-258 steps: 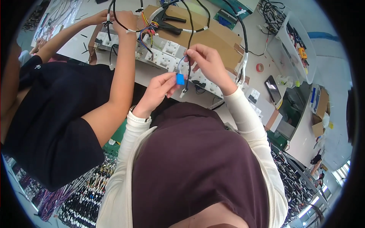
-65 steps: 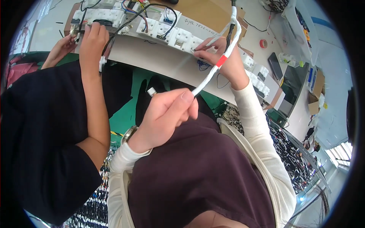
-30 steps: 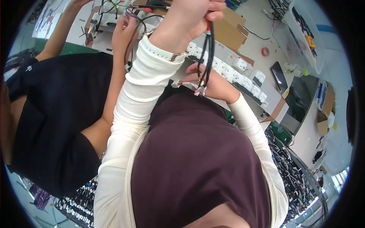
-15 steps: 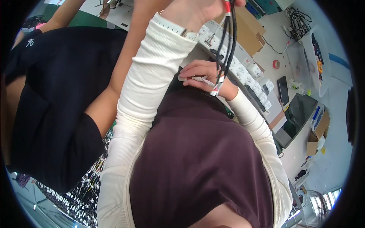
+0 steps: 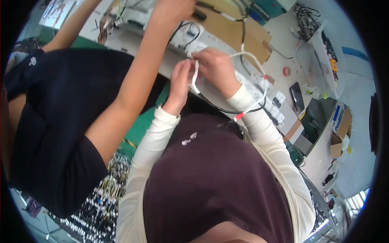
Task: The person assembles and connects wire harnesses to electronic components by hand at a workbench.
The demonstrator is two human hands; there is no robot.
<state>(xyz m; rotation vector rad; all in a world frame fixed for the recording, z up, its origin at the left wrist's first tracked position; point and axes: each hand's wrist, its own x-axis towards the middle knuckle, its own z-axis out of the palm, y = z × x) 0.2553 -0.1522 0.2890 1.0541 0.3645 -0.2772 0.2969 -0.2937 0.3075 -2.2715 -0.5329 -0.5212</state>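
Note:
A wiring cable (image 5: 214,106) runs in a loop of black, white and red-banded sections in front of my chest. Its white-wrapped end (image 5: 195,77) stands up between my two hands. My left hand (image 5: 179,83) has its fingers pressed together at this end from the left. From the right, the bent fingers of my right hand (image 5: 218,69) pinch at its top; the fingertips are partly hidden. The loop passes over my right sleeve, and small clear-white connectors (image 5: 189,139) hang from it against my dark top.
A co-worker's arm (image 5: 139,85) reaches along the left to the bench. Beyond my hands lies a row of white sockets (image 5: 255,87), with cardboard (image 5: 231,30) behind it. At right are red tape (image 5: 287,71), a phone (image 5: 296,94) and a clear bin (image 5: 330,60).
My left hand has come down from high above the bench to chest height. My right hand has moved slightly up and left, meeting it at the cable's white end. The cable now loops low.

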